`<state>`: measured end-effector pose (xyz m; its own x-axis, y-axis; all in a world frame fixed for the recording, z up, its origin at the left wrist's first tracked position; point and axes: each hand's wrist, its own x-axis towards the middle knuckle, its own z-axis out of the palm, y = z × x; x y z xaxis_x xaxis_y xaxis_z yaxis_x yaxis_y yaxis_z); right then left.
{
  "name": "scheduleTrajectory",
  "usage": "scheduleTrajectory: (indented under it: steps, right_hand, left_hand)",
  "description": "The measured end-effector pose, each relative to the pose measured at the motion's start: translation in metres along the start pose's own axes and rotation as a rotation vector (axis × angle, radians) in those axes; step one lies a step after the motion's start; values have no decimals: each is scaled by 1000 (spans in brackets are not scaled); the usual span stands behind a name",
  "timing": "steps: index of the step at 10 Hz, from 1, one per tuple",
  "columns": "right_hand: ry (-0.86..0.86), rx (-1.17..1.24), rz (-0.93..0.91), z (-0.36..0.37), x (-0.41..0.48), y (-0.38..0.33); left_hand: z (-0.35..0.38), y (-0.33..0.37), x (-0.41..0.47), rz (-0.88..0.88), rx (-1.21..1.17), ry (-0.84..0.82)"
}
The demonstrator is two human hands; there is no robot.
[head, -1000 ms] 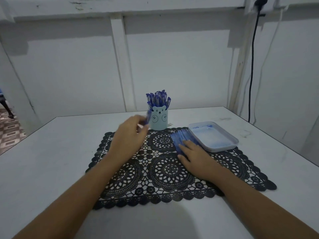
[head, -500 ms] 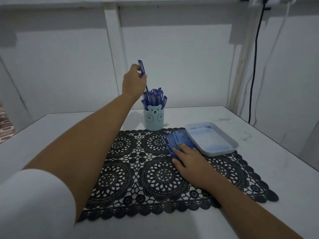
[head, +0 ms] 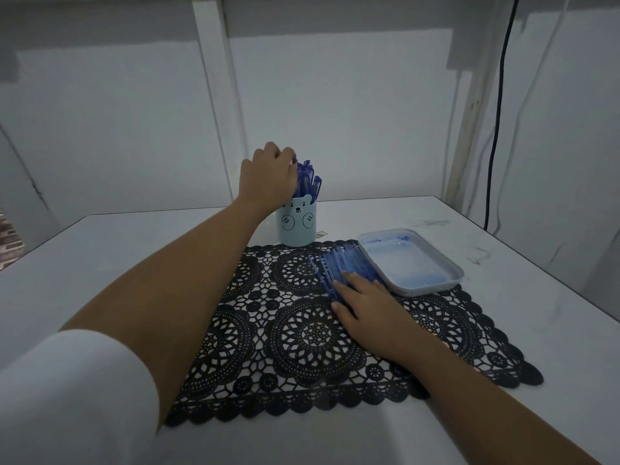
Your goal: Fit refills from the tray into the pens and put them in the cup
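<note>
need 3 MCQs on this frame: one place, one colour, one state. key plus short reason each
1. Where does the pale blue bear-face cup stand? A. at the far edge of the black lace mat B. in the mat's middle C. off the table
2. What colour are the capped pens in the cup? A. red B. green C. blue
3. How is the right hand? A. gripping the cup B. flat on the pile of blue pens beside the pale plastic tray C. raised in the air
Key: 1 A, its base meets the mat's far scallops; 2 C, blue caps show above the rim; 3 B, straight fingers lie on the pile.
</note>
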<state>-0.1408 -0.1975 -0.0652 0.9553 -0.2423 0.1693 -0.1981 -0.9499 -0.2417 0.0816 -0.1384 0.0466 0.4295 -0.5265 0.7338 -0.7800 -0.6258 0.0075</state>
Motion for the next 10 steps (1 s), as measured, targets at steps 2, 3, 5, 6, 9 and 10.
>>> scheduleTrajectory:
  steps: [2,3,5,6,9,10]
  right_hand:
    - [-4,6,5,0,0,0]
    - [-6,16,11,0,-1,0]
    - [-8,42,18,1,-1,1]
    - [-1,16,17,2,0,0]
    - [8,-33,50,-9,-8,-11]
    - [21,-70,9,-13,-17,-14]
  left_hand:
    - [-6,-5,-17,8,26,-14]
    - [-13,-3,-40,-62,-113,-15]
    - [-16,-22,-134,-289,-199,-207]
    - [-13,-36,-158,-319,-106,-533]
    - [-39,-27,-168,-266,-49,-751]
    - [-56,-24,-183,-194,-55,-800]
